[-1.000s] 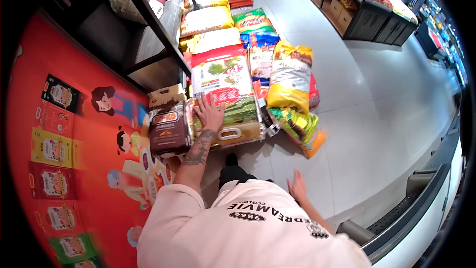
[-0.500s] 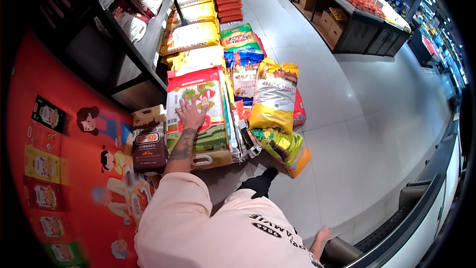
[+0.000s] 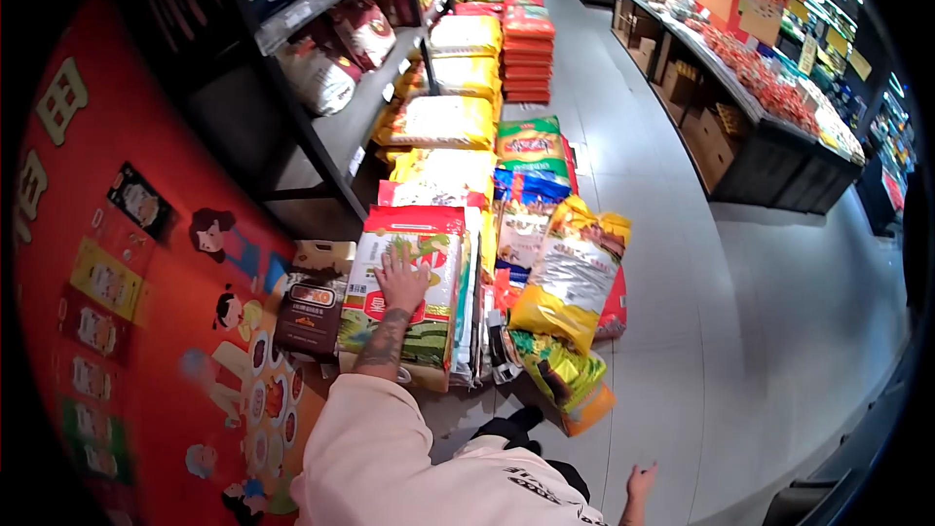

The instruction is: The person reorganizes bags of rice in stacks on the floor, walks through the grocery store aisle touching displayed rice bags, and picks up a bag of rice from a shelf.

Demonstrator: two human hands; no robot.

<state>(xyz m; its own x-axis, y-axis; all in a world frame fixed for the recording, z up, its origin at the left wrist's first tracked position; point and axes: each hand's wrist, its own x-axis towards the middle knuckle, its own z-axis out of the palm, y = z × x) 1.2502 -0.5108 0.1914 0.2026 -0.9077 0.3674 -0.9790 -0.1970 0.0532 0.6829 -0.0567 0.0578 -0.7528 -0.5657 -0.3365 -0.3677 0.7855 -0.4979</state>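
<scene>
My left hand (image 3: 401, 278) lies flat, fingers spread, on the upper face of a red, white and green rice bag (image 3: 365, 278). This bag tops a row of sacks packed against one another. A dark brown box-like pack (image 3: 310, 317) stands to its left. On the right, a yellow and silver sack (image 3: 575, 273) leans over a green and yellow sack (image 3: 560, 370). Low at the right, my right hand (image 3: 639, 483) hangs over the floor, open and holding nothing, apart from the sacks.
Metal shelving (image 3: 375, 102) with bagged goods rises at the left, beside a red illustrated panel (image 3: 175, 331). Yellow sacks (image 3: 453, 122) and a red stack (image 3: 528, 49) line the aisle. A produce stand (image 3: 769, 161) stands across the tiled floor (image 3: 672, 312).
The view has tilted up, so the sacks sit lower and more of the aisle shows. My left hand stays on the rice bag; my right hand remains low at the right.
</scene>
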